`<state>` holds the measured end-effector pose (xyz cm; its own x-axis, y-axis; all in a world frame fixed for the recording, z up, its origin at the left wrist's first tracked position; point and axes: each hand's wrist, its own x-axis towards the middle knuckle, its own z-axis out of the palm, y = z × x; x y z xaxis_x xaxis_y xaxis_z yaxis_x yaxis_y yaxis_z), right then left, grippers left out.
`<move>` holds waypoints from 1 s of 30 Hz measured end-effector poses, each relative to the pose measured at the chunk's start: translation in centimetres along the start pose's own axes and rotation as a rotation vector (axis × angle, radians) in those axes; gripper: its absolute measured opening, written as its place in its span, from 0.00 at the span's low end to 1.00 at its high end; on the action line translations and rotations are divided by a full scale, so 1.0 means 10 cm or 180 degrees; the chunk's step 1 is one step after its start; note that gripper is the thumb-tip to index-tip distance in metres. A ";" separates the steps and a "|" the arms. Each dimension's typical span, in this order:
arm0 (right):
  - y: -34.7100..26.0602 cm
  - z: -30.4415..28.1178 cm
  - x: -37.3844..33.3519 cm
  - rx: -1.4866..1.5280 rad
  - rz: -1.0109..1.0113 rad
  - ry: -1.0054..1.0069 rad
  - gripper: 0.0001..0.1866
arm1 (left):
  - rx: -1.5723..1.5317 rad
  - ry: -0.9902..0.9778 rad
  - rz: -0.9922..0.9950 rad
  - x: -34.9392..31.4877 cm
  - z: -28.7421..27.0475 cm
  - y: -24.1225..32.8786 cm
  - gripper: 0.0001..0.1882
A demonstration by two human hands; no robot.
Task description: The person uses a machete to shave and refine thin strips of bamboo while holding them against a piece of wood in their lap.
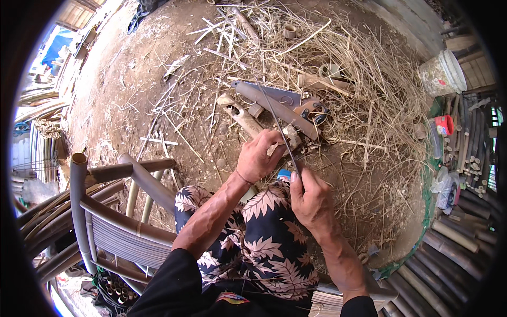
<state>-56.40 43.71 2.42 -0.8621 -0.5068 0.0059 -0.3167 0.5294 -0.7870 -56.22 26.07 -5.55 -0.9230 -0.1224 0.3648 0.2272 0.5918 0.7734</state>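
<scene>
The right hand (312, 198) pinches a dark bamboo strip (273, 110) at its near end; the left hand (259, 158) curls beside its middle, grip unclear.

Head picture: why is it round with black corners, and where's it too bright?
Head view: the fisheye lens makes the round picture and black corners; same view, upper left: glare whitens patches around the blue sheet; same view, middle: the left hand and right hand look fairly sharp.
</scene>
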 end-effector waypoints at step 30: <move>0.71 0.61 0.52 -0.0856 0.0405 -0.0296 0.14 | 0.1031 -0.0636 0.0213 1.39 0.08 -0.70 0.29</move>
<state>-60.75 40.72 -6.90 -0.8655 -0.4784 -0.1485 -0.3125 0.7473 -0.5864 -70.86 20.92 -6.32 -0.9590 0.0638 0.2760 0.2087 0.8181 0.5360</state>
